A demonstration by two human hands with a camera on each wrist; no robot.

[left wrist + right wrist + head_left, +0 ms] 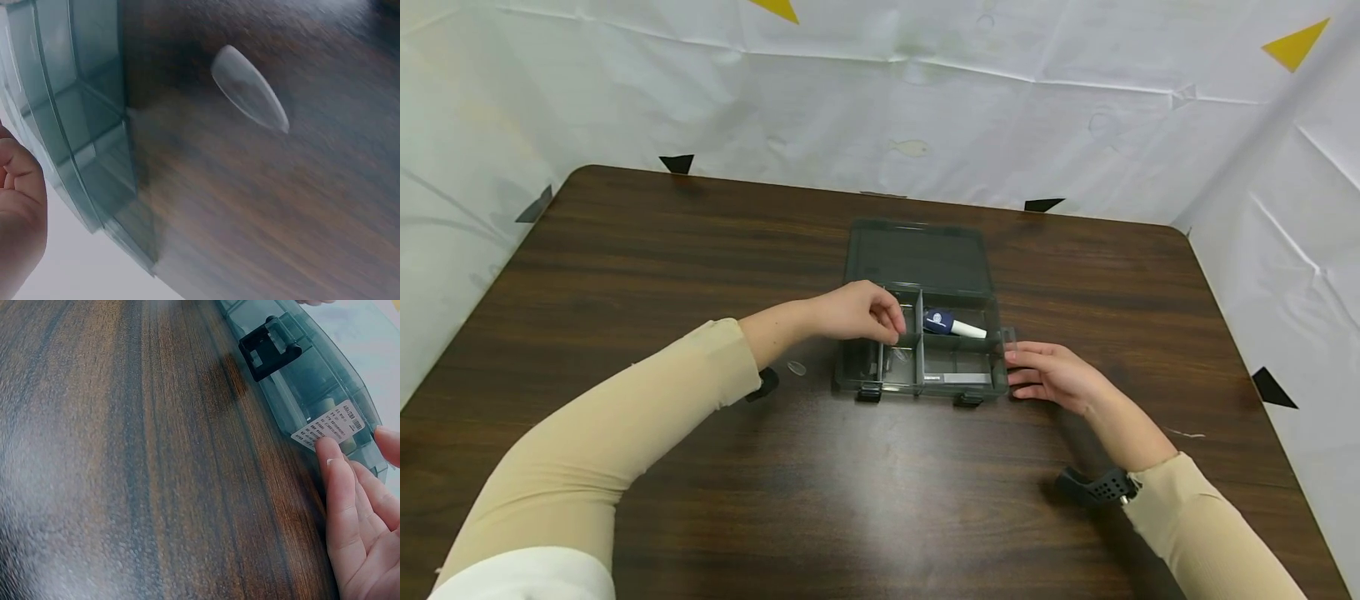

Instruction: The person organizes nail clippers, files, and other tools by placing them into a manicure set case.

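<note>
**Clerk:** Item one: organizer box [922, 350], smoky clear plastic, lid laid open flat behind it, near the middle of the dark wooden table [625, 250]. Inner dividers formed several compartments; two black latches [269, 347] sat on the front wall, a white label [329, 425] near the right front corner.

**Checker:** Contents?

**Clerk:** A blue-and-white tube [953, 325] lay in the rear right compartment. A small clear oval piece [250, 97] lay on the table just left of the box, touching nothing.

**Checker:** Hands?

**Clerk:** Left hand [859, 310] was over the rear left compartment, fingers curled inward and tips drawn together; whether they pinched anything could not be told. Right hand [1051, 375] lay with fingers straight and spread, tips touching the right end wall and corner by the label.

**Checker:** Handling notes?

**Clerk:** Judged light, rigid, thin-walled and smooth, so likely to slide on the polished wood unless steadied. Best held at the two end walls or the front rim beside the latches, not by the open lid, whose hinge looked the weakest part. The loose oval piece looked slippery and tiny, needing a fingertip pinch at its edges.
</note>
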